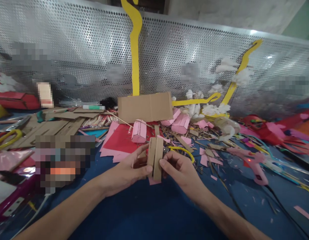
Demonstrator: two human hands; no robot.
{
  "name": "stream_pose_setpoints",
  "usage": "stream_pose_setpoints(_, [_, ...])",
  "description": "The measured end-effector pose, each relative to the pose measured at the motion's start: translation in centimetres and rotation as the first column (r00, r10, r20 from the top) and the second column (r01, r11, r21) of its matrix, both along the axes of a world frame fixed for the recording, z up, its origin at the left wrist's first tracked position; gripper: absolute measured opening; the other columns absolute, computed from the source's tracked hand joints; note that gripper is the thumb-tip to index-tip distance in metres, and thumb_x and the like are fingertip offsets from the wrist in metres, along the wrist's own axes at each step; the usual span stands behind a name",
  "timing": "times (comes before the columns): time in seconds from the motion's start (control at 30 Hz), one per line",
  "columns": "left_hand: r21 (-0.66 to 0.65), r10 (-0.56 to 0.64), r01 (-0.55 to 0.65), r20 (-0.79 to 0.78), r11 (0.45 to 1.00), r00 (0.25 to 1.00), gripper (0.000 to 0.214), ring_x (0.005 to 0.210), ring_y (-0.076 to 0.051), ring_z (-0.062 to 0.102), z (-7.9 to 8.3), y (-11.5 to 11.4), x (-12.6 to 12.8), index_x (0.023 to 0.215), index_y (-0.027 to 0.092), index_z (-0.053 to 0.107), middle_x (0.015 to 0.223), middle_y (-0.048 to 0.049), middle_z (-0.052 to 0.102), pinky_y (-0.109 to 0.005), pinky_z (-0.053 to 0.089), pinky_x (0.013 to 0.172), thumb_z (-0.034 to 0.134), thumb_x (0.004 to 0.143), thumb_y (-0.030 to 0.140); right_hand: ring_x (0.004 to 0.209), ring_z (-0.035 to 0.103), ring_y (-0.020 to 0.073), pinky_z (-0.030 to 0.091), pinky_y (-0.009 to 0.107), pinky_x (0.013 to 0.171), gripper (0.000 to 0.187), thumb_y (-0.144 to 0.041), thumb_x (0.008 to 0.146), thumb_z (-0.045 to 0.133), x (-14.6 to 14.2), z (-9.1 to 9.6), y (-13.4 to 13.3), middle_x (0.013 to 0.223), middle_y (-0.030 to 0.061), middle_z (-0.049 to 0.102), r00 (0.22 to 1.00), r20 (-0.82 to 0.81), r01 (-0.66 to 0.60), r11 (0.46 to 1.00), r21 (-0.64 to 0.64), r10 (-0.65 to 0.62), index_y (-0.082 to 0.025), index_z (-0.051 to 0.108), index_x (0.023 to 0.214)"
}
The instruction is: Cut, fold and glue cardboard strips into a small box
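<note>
Between my two hands, above the blue table, stands a small folded piece of brown cardboard (157, 156) with a narrow gap running down its middle. My left hand (136, 166) grips its left side, the thumb lying along the lower edge. On the right side, my right hand (178, 166) pinches the cardboard between thumb and curled fingers. A scrap of pink paper (154, 181) shows beneath it. Yellow-handled scissors (186, 151) lie just behind my right hand, their blades partly hidden. A pink paper box (139, 131) sits behind my left hand on red paper (121, 138).
A pink glue gun (253, 161) with a lit red light lies at right, its cord trailing forward. Cardboard sheets (52, 128) cover the left side. A cardboard block (146, 107) bearing a tall yellow strip (136, 63) stands behind, before a perforated metal panel (164, 63).
</note>
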State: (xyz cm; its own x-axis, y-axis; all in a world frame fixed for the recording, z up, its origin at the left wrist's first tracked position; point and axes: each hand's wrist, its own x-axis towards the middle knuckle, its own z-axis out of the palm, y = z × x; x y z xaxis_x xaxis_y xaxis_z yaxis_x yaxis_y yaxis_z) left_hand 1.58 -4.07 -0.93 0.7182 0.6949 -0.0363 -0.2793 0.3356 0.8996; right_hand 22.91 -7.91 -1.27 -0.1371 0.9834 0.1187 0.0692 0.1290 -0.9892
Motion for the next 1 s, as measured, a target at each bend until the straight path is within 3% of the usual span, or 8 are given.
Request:
stream_pose_setpoints(0.13, [0.018, 0.036, -0.035, -0.059, 0.999, 0.998, 0.085, 0.141, -0.036, 0.051, -0.25, 0.09, 0.03, 0.158, 0.030, 0.034, 0.148, -0.0179, 0.058, -0.053, 0.044, 0.111, 0.081, 0.088, 0.028, 0.061, 0.058, 0.0128, 0.050, 0.027, 0.061, 0.035, -0.050, 0.093, 0.070, 0.10, -0.08, 0.05, 0.068, -0.0016, 0.062, 1.000, 0.019, 0.003, 1.000, 0.014, -0.004, -0.019, 0.061, 0.082])
stream_pose_setpoints(0.33, [0.091, 0.128, -0.122, -0.061, 0.988, 0.990, 0.068, 0.132, -0.032, 0.059, -0.34, 0.21, 0.38, 0.146, 0.026, 0.051, 0.146, -0.0142, 0.060, -0.043, 0.051, 0.103, 0.082, 0.086, 0.033, 0.064, 0.058, 0.0133, 0.048, 0.026, 0.062, 0.028, -0.043, 0.096, 0.068, -0.08, 0.00, -0.41, 0.071, -0.0013, 0.062, 0.991, 0.134, 0.013, 0.998, 0.060, -0.020, -0.020, 0.061, 0.082])
stream_pose_setpoints(1.0, [0.072, 0.074, -0.071, -0.031, 0.995, 0.997, 0.057, 0.128, -0.030, 0.063, -0.09, 0.10, 0.52, 0.140, 0.021, 0.054, 0.140, -0.0157, 0.064, -0.040, 0.052, 0.102, 0.079, 0.089, 0.030, 0.062, 0.061, 0.0147, 0.050, 0.028, 0.064, 0.035, -0.051, 0.098, 0.063, -0.32, 0.22, -0.46, 0.067, -0.0016, 0.062, 0.997, 0.076, -0.034, 0.999, 0.034, 0.031, -0.021, 0.056, 0.082])
